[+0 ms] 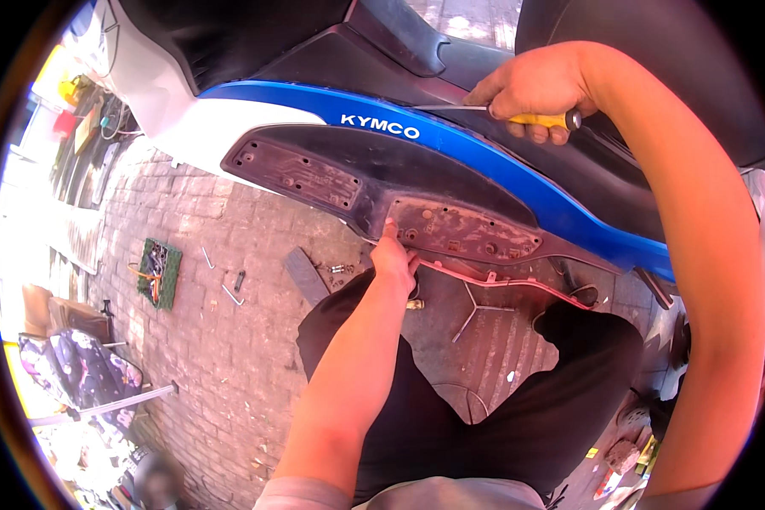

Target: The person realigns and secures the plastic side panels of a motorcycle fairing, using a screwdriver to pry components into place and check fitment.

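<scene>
My right hand is wrapped round a screwdriver with a yellow and black handle. Its thin metal shaft points left, and the tip lies at the upper seam of the blue side panel of a scooter. Lower down, my left hand grips the outer edge of the dark footboard, thumb on top and fingers curled at the rim. Dusty recesses with screw holes show in the footboard. A thin reddish trim strip runs along below it, to the right of my left hand.
On the brick paving lie a green tray of small tools, bent hex keys, a flat dark bar and a three-armed wrench. A patterned dark bag stands at left. Black seat parts rise at upper right.
</scene>
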A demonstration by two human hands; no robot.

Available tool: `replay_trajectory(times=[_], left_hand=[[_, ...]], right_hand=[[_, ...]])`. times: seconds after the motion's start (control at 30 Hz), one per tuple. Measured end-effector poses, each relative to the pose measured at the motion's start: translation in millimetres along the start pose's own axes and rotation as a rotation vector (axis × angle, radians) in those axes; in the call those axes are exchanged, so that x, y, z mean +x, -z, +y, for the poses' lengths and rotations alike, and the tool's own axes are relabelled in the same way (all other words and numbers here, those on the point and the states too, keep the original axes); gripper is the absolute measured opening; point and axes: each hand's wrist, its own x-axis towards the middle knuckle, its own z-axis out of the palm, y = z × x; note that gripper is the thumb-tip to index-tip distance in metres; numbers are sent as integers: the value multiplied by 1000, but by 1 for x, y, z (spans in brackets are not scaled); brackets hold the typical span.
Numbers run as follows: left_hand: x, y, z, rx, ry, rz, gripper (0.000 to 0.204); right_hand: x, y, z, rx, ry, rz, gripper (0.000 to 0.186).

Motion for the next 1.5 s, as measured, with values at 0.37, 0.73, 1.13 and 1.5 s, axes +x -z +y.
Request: replay_trajectory(times=[0.37,0.73,1.13,1.5], left_hand=[[25,-24,-11,121,-50,424,95],[37,-10,-61,141,-261,461,67],[-23,-15,-44,75,-143,249,69],[35,45,-30,-116,-40,-33,63]], right_hand=[[-11,0,-21,-57,-46,-32,68],[-19,-5,-17,-232,-25,85,67],[-9,-42,32,-416,165,240,59],[-36,-121,45,-313,191,459,51]])
